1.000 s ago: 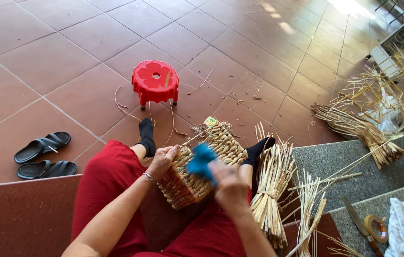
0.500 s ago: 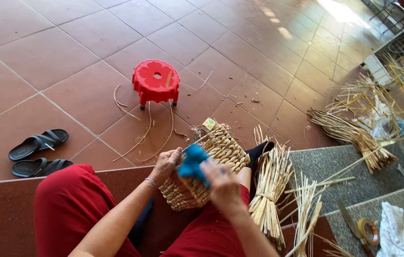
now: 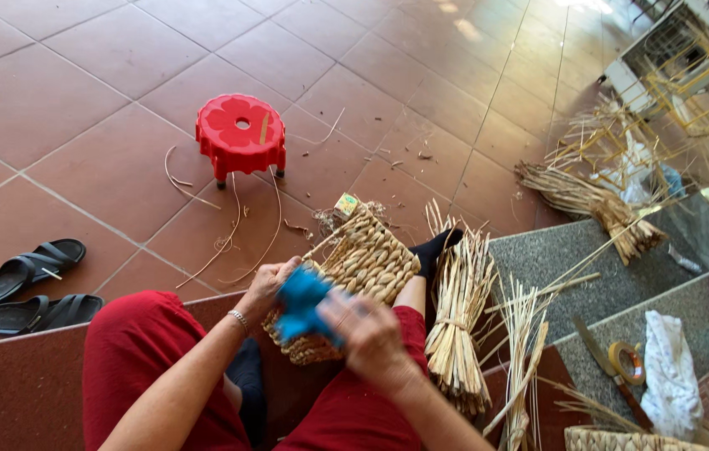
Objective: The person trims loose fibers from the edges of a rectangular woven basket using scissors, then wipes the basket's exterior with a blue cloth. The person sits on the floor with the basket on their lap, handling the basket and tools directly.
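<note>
Left hand (image 3: 269, 286): fingers closed on near edge of tan woven straw basket (image 3: 354, 280), which lies on the lap.
Right hand (image 3: 369, 334): gripping bright blue tool (image 3: 303, 302), pressed to basket; blurred.
Beside right knee: bundle of pale dried straw stalks (image 3: 459, 321), upright.
Floor: red plastic stool (image 3: 240, 136); black sandals (image 3: 33, 286) left.

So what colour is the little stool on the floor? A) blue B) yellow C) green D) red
D: the little round stool on the tiled floor is red, standing beyond the woven basket that the hands work on.
</note>
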